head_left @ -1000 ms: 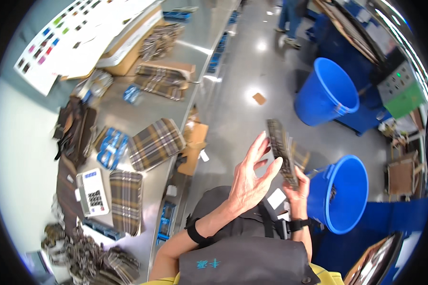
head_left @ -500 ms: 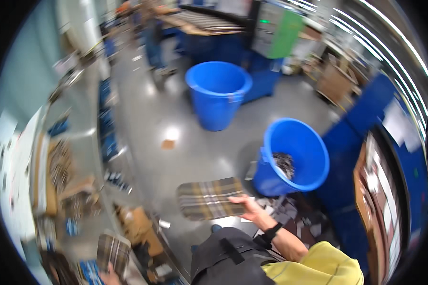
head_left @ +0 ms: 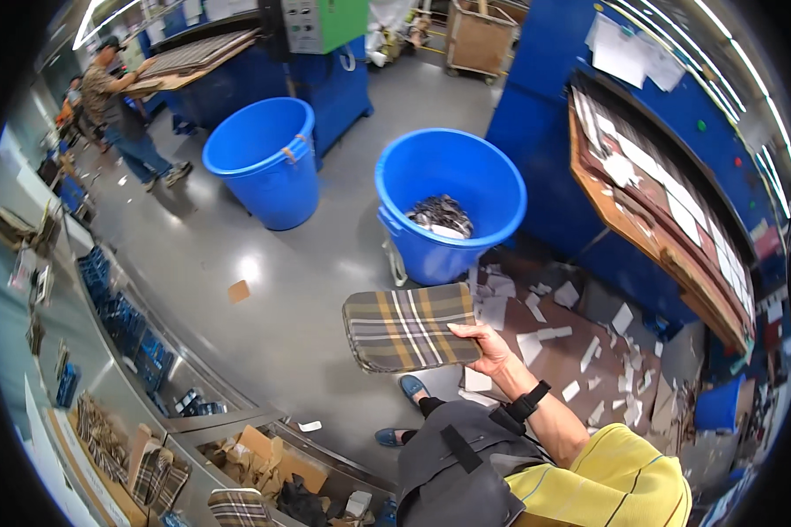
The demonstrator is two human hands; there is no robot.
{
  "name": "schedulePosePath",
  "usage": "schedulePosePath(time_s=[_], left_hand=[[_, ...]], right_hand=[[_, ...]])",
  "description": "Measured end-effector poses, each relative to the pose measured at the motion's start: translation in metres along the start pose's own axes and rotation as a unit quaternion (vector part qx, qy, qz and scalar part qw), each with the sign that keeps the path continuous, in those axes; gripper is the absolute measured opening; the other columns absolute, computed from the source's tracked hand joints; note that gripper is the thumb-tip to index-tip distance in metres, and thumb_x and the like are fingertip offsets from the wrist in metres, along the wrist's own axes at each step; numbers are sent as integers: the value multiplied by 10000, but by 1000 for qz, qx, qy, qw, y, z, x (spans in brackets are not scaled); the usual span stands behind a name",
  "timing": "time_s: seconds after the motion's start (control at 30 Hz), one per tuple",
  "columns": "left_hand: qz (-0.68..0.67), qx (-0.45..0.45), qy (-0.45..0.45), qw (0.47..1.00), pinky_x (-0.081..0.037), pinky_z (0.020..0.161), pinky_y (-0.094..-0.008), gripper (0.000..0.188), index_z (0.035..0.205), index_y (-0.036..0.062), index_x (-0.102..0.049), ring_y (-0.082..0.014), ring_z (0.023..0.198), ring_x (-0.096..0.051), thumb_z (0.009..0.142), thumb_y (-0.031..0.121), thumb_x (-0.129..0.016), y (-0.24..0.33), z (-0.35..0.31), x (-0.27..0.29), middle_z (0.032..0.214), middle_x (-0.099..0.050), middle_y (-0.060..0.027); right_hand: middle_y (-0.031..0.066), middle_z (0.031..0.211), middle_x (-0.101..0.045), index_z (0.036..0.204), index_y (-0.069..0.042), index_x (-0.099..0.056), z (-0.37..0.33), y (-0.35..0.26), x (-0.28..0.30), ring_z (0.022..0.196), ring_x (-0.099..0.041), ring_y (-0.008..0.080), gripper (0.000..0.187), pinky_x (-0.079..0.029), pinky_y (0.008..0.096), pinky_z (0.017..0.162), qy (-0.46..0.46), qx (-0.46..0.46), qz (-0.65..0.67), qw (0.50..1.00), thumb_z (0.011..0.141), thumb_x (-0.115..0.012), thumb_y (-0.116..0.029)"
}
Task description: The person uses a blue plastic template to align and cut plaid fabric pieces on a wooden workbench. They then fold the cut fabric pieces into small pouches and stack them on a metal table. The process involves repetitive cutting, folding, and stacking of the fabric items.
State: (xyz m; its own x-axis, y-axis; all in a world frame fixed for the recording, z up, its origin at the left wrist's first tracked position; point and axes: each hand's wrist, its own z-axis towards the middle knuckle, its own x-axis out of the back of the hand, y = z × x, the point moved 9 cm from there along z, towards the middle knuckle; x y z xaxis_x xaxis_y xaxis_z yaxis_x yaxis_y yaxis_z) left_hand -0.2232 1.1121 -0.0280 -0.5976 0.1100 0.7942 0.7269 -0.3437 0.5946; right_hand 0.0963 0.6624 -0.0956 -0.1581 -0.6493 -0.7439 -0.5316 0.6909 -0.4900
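My right hand (head_left: pixel 488 348) grips the right edge of a plaid fabric pad (head_left: pixel 410 327) with rounded corners. The thumb lies on top and the other fingers are hidden beneath. Brown, grey and white checks cover the pad, and its thick edge suggests several layers. At the bottom edge a second plaid pad (head_left: pixel 240 507) shows only in part. My left hand is out of view, so whether it touches that second pad cannot be seen.
Beyond the pad stands a blue bin (head_left: pixel 453 255) with dark scraps inside; another blue bin (head_left: pixel 268 189) is farther left. A blue machine with a wooden-edged table (head_left: pixel 624 220) stands right, above scattered white offcuts (head_left: pixel 589 351). A metal bench (head_left: pixel 202 423) runs along the left. A person (head_left: pixel 119 114) works far left.
My view has swung right, so the bins and the distant person sit farther left. The right hand still holds its pad. My left hand, seen earlier on the second pad, has left the view.
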Motion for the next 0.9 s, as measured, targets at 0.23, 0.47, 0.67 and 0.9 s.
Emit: schedulePosePath(time_s=[0.23, 0.47, 0.67, 0.9], left_hand=[[-90, -184, -118, 972, -489, 937, -391, 675, 1415, -2, -441, -357, 1051, -633, 901, 361, -686, 118, -58, -58, 1138, -675, -217], [-131, -333, -243, 902, -475, 969, -383, 705, 1422, 4, -433, -360, 1088, -621, 889, 382, -697, 223, -148, -117, 1159, -670, -207], [-134, -456, -326, 817, -464, 997, -377, 731, 1429, 9, -425, -362, 1119, -610, 878, 399, -707, 316, -252, -150, 1176, -666, -199], [-143, -613, -448, 635, -450, 1029, -369, 762, 1436, 15, -416, -365, 1156, -597, 865, 420, -718, 393, -371, -193, 1197, -662, -189]], right_hand=[[119, 1013, -705, 1062, 36, -665, -76, -51, 55, 948, -691, 218, 216, -571, 372, 861, 82, 81, 31, 993, 862, -651, -42], [85, 1092, -688, 1176, 1, -609, -131, -101, 132, 954, -685, 181, 315, -568, 341, 864, 81, 155, 75, 982, 874, -678, -52], [86, 1101, -686, 1175, 7, -613, -240, -168, 222, 949, -686, 176, 312, -562, 317, 864, 149, 249, 87, 953, 875, -678, -52], [94, 1165, -627, 1263, 16, -522, -431, -173, 280, 1107, -600, 187, 515, -508, 337, 943, 382, 396, 132, 825, 823, -752, -123]])
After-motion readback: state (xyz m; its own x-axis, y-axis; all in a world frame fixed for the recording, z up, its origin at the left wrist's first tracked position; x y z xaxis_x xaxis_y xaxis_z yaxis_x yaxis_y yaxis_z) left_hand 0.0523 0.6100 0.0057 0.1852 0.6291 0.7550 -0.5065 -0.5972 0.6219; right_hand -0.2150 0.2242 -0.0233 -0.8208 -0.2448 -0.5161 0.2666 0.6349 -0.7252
